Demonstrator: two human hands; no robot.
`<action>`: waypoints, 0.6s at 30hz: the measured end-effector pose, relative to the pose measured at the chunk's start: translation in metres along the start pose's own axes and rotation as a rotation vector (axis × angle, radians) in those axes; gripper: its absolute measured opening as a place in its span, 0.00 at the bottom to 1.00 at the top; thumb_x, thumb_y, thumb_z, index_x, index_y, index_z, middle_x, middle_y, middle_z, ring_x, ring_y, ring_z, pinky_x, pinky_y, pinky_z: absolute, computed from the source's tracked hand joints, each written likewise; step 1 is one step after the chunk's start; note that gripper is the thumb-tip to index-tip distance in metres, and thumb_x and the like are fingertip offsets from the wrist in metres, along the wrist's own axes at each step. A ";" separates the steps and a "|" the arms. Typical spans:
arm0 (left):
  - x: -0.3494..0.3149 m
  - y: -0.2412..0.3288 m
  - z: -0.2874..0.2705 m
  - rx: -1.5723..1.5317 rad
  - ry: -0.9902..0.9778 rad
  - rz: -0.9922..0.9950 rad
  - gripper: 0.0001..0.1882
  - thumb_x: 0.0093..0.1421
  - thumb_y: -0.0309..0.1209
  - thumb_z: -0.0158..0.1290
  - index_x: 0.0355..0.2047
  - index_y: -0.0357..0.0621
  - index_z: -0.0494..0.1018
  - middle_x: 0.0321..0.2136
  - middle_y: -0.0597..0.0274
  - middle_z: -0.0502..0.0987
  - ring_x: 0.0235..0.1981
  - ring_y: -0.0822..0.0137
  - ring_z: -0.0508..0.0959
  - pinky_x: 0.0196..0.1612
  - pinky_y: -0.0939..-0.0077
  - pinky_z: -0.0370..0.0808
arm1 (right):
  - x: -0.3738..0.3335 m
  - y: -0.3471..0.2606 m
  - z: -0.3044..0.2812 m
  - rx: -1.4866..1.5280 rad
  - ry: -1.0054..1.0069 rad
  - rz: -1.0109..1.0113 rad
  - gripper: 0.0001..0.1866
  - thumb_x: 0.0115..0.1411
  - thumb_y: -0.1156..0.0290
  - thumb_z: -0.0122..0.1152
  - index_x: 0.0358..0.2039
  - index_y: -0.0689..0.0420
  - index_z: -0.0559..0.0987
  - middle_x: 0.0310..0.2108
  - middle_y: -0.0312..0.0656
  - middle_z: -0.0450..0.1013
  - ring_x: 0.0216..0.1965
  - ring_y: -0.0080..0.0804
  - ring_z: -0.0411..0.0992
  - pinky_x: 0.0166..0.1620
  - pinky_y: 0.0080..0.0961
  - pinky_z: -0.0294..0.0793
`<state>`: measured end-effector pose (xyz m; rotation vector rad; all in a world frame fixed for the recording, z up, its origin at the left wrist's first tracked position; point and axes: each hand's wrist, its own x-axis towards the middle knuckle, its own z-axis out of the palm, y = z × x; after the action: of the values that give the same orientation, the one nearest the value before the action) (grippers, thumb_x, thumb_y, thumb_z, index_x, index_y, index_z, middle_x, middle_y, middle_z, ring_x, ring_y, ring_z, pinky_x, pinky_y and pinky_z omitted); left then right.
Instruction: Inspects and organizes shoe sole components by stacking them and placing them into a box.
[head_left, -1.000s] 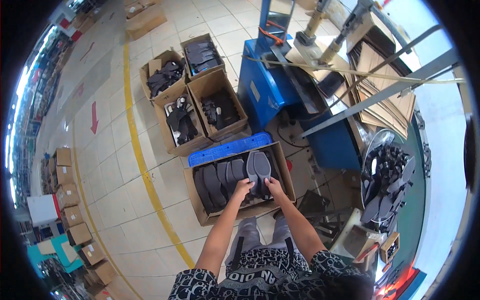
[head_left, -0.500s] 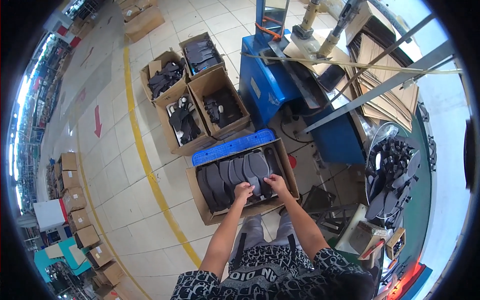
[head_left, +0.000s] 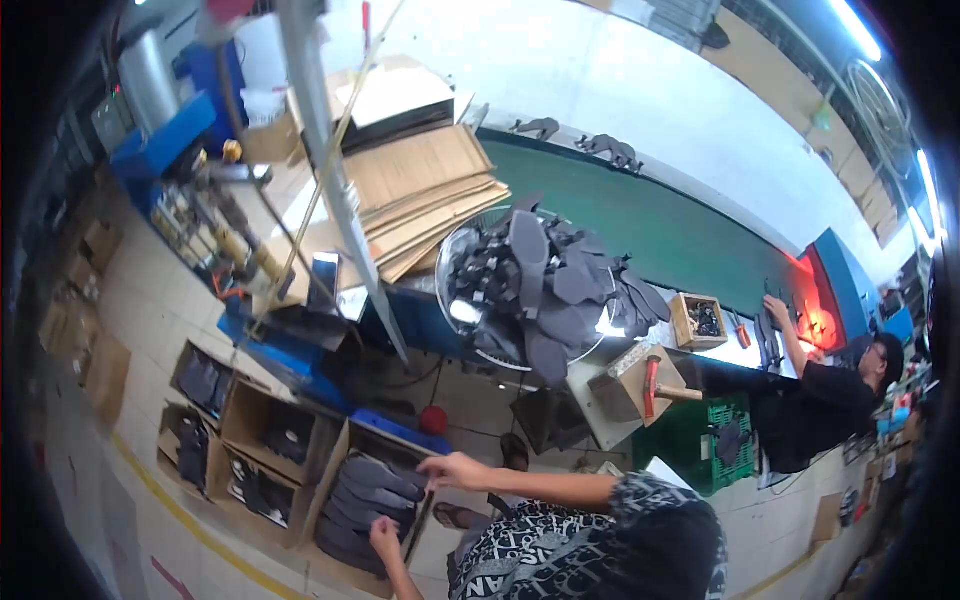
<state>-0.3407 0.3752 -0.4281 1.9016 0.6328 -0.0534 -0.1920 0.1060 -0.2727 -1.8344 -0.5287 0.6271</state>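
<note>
A cardboard box [head_left: 313, 480] holds a row of dark grey shoe soles [head_left: 365, 500], standing closely side by side. My left hand [head_left: 385, 537] is over the near part of this box with its fingers curled in, and I see nothing in them. Above the box's right edge is my right hand [head_left: 455, 471], thumb and fingers apart, close to the ends of the soles. No sole is lifted in either hand. A round wire basket [head_left: 446, 268] on the bench is heaped with dark grey soles and strapped pieces [head_left: 545, 285].
Smaller boxes [head_left: 268, 425] with dark parts adjoin the sole box. On the bench lie stacked cardboard sheets [head_left: 430, 190], a wooden tray [head_left: 698, 320] and a hammer [head_left: 655, 390]. A co-worker [head_left: 825, 400] reaches toward a glowing red heater [head_left: 818, 315] at the green conveyor [head_left: 690, 240].
My view has swung right and up, bringing the basket, conveyor and co-worker into fuller view. Both hands have come off the soles, the right one toward the box's edge.
</note>
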 end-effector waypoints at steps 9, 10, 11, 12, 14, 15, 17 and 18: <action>-0.046 0.105 0.095 -0.210 -0.298 -0.163 0.11 0.61 0.30 0.48 0.41 0.36 0.71 0.30 0.57 0.78 0.26 0.74 0.75 0.29 0.82 0.71 | -0.214 0.013 -0.341 -0.195 1.627 0.227 0.21 0.63 0.57 0.47 0.23 0.61 0.76 0.12 0.34 0.62 0.15 0.22 0.59 0.20 0.26 0.56; -0.044 0.131 0.118 -0.193 -0.371 -0.112 0.11 0.62 0.30 0.48 0.41 0.35 0.71 0.31 0.57 0.78 0.27 0.74 0.75 0.31 0.81 0.72 | -0.233 0.044 -0.374 -0.399 1.688 0.217 0.20 0.62 0.58 0.49 0.24 0.62 0.76 0.12 0.43 0.66 0.16 0.34 0.66 0.22 0.32 0.61; -0.042 0.152 0.138 -0.177 -0.441 -0.065 0.12 0.62 0.30 0.47 0.41 0.35 0.71 0.32 0.57 0.78 0.28 0.73 0.76 0.32 0.81 0.72 | -0.248 0.072 -0.402 -0.452 1.645 0.379 0.17 0.61 0.59 0.50 0.29 0.62 0.76 0.17 0.51 0.71 0.24 0.47 0.72 0.28 0.37 0.68; -0.039 0.173 0.159 -0.156 -0.501 -0.004 0.12 0.62 0.30 0.47 0.42 0.35 0.71 0.32 0.57 0.78 0.29 0.73 0.76 0.34 0.81 0.73 | -0.254 0.091 -0.425 -0.510 1.553 0.458 0.16 0.60 0.60 0.51 0.32 0.62 0.75 0.21 0.52 0.72 0.28 0.49 0.73 0.32 0.39 0.69; -0.034 0.206 0.197 -0.174 -0.623 0.043 0.13 0.62 0.31 0.47 0.43 0.34 0.71 0.34 0.56 0.78 0.33 0.71 0.77 0.39 0.79 0.74 | -0.259 0.127 -0.464 -0.628 1.351 0.542 0.18 0.55 0.62 0.56 0.40 0.62 0.72 0.30 0.56 0.73 0.36 0.55 0.72 0.39 0.43 0.71; -0.035 0.229 0.218 -0.169 -0.639 0.050 0.13 0.62 0.31 0.47 0.43 0.34 0.71 0.34 0.56 0.78 0.33 0.71 0.77 0.39 0.79 0.74 | -0.268 0.155 -0.480 -0.805 1.233 0.614 0.22 0.53 0.60 0.60 0.42 0.62 0.70 0.37 0.57 0.71 0.41 0.55 0.70 0.43 0.43 0.71; -0.040 0.276 0.244 -0.031 -0.800 0.253 0.14 0.62 0.32 0.48 0.43 0.35 0.71 0.34 0.56 0.78 0.35 0.71 0.77 0.40 0.79 0.73 | -0.261 0.187 -0.491 -0.890 0.916 0.683 0.26 0.51 0.57 0.63 0.44 0.60 0.68 0.41 0.56 0.68 0.46 0.55 0.66 0.47 0.44 0.69; -0.038 0.290 0.252 0.088 -0.847 0.340 0.15 0.62 0.33 0.49 0.44 0.36 0.71 0.34 0.57 0.78 0.36 0.72 0.77 0.41 0.77 0.73 | -0.251 0.192 -0.494 -0.886 0.846 0.771 0.31 0.47 0.56 0.66 0.46 0.60 0.67 0.44 0.54 0.65 0.50 0.54 0.63 0.50 0.45 0.67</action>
<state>-0.1797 0.0587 -0.2753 1.8241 -0.2681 -0.6364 -0.0536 -0.4634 -0.2702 -2.9120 0.6154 -0.0058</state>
